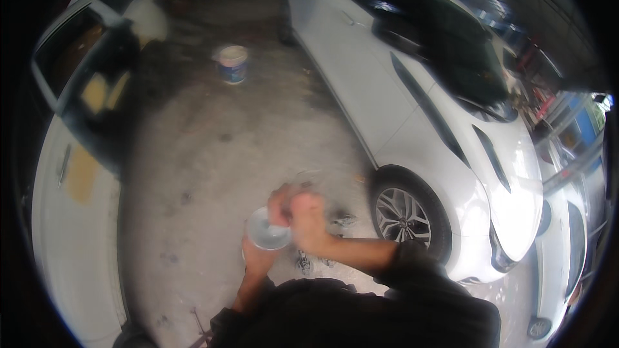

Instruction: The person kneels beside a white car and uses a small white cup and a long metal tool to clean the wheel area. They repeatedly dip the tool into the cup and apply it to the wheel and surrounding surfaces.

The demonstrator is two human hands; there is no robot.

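My left hand [259, 260] is closed around a round, whitish bowl-like container [265, 233] from below and the side. Its inside looks pale grey, and I cannot make out what is in it. Over the container's right rim, my right hand [303, 216] is curled and smeared by motion. Whatever its fingers may grip is hidden by the blur. Both hands are close together in front of my body, above the concrete floor [193, 167].
At the right stands a white car [361, 77], its front wheel [405, 212] near my right forearm. A pale car [77, 251] with yellowish patches lines the left side. A white-and-blue bucket [233, 64] sits on the floor ahead. Another car [558, 251] is at far right.
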